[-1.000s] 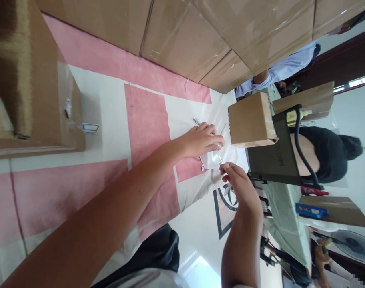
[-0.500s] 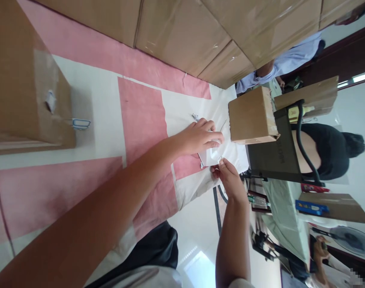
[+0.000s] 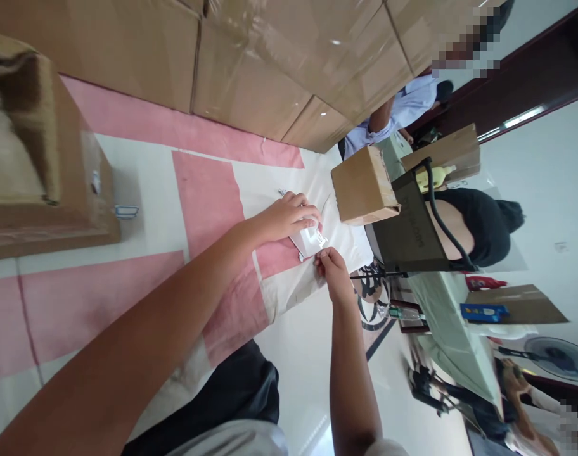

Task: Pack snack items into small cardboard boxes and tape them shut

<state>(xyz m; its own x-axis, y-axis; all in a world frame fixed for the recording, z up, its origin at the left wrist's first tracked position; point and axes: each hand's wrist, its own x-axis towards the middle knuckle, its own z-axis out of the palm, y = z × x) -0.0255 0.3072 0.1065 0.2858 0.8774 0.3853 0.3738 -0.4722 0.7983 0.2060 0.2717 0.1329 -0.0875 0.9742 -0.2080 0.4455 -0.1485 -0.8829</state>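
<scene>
On a pink-and-white tablecloth (image 3: 213, 190), at eight o'clock from a small brown cardboard box (image 3: 362, 187), the left hand (image 3: 282, 218) clamps curled fingers on a small white flat packet (image 3: 308, 242), steadying it while the right hand (image 3: 331, 269) pinches its edge, fingertips together.

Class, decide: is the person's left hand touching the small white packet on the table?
Touching. The head view shows the left hand with its fingertips resting directly on the white packet, with no gap between them.
</scene>
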